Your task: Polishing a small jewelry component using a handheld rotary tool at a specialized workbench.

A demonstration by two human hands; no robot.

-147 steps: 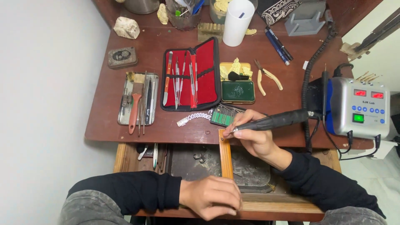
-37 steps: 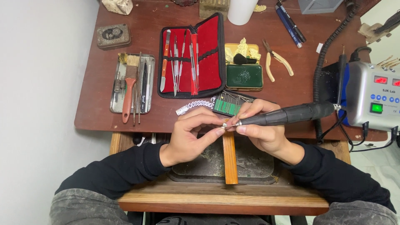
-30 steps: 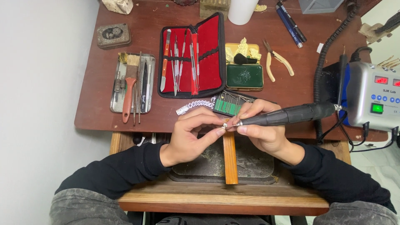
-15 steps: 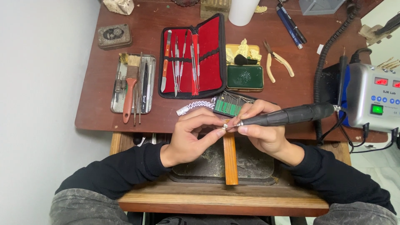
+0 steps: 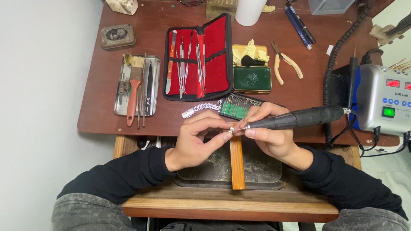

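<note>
left hand: centre of the frame, thumb and forefinger pinched shut on a small metal piece at the top end of the wooden bench pin; the piece is too small to tell its exact kind.

right hand: just right of centre, fingers wrapped closed round the black rotary handpiece, held like a pen, its bit tip touching or just beside the piece.

small metal piece: looks light, hard and stiff; likely slippery between bare fingertips and easy to flick away, so a pinch by its edges, braced on the pin, seems the sound hold.

rotary handpiece: rigid, ribbed black body, probably moderate in weight; the cord trails to the right toward the grey control box at the right edge. best gripped low near the nose for control, as it is now.

wooden bench pin: stiff narrow strip running down the middle lower frame over a dark tray; serves as a rest.

silver chain: lies on the brown table just above the left hand, loose and limp.

bur stand: green block just above the fingers, thin bits standing in it.

red tool case: open, upper centre, slim steel tools strapped inside.

metal tray: left of centre, holding a brush and files.

pliers: upper right, apart from both hands.
</note>
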